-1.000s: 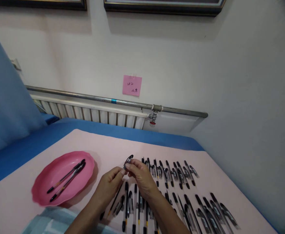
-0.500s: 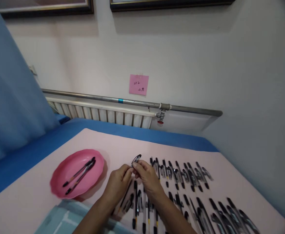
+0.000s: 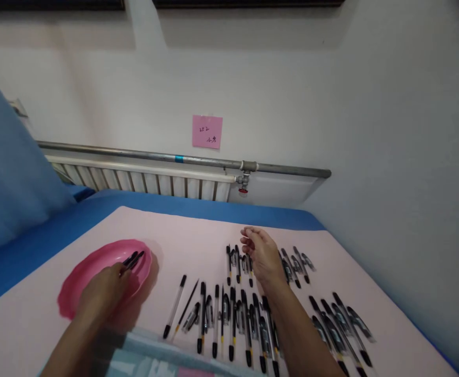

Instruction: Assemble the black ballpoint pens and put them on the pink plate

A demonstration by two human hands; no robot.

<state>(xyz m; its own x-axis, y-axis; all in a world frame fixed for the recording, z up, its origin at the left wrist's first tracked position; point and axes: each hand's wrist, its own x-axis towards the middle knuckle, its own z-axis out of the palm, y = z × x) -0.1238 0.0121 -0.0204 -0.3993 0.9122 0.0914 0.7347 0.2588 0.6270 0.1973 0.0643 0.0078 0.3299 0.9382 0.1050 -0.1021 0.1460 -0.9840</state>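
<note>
My left hand [image 3: 106, 287] reaches down into the pink bowl [image 3: 67, 293]. Its fingers close round a black-capped pen [image 3: 135, 260]. Most of the pens' length in the bowl is hidden by this hand. Over the far row of pen parts hovers my right hand [image 3: 264, 254], fingers loosely curved and apart, with nothing seen in them. Below and left of it lie a clear pen barrel [image 3: 174, 306], a thin ink refill [image 3: 187, 305] and a black clip cap [image 3: 191, 316].
Several barrels, refills and caps lie in rows on the pink sheet, including a group at the right [image 3: 341, 330]. A light-blue container [image 3: 135, 361] stands at the front edge. Behind the blue-edged table run a radiator [image 3: 146, 175] and a pipe [image 3: 135, 154].
My hands were together over the sheet, handling a small black pen part. They have separated: the left moved into the bowl, the right moved to the right. The view has shifted slightly.
</note>
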